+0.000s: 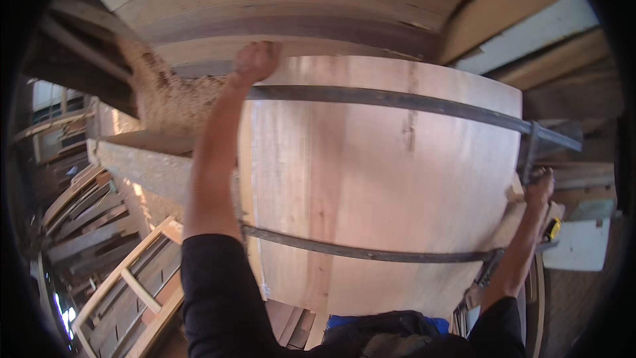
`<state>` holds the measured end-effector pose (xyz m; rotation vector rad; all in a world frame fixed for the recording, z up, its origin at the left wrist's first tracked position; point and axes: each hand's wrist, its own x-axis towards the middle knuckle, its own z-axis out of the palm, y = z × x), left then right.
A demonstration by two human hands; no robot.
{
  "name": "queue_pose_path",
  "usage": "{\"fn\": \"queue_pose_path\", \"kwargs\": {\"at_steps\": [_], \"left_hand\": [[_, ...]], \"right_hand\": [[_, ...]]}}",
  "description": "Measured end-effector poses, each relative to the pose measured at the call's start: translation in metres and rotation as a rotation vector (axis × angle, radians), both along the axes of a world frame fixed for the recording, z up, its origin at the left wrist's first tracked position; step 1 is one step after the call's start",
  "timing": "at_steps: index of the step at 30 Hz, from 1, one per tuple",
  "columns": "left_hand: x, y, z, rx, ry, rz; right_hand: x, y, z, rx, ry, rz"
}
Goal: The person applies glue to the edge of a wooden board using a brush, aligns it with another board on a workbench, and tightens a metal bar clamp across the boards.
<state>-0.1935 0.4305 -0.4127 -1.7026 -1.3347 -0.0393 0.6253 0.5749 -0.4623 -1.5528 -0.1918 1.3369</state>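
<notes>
A wide, pale wooden panel [377, 179] of joined boards lies in front of me, its grain streaked pink and brown. Two dark metal bar clamps cross it: the far bar clamp [371, 97] and the near bar clamp [371, 250]. My left hand [258, 61] is closed at the panel's far left corner, just beyond the far clamp's left end; what its fingers grip is hidden. At the right edge, my right hand [540, 185] is closed around the lower part of the far clamp's jaw, slightly blurred.
Long boards [298, 0] are stacked behind the panel. Sawdust [172, 96] is heaped at the left, above a wooden frame [129, 278] and scrap lumber. A yellow-and-black tape measure [552, 228] and a white board [578, 248] are at the right.
</notes>
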Motion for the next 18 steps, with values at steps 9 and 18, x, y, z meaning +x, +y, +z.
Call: {"fn": "queue_pose_path", "kwargs": {"at_steps": [9, 18], "left_hand": [[-0.025, -0.010, -0.009, -0.634, -0.101, 0.143], [-0.015, -0.009, -0.006, -0.679, -0.237, 0.316]], "right_hand": [[-0.030, -0.012, 0.045, 0.195, 0.336, -0.064], [-0.020, 0.006, 0.026, 0.102, 0.437, -0.025]]}}
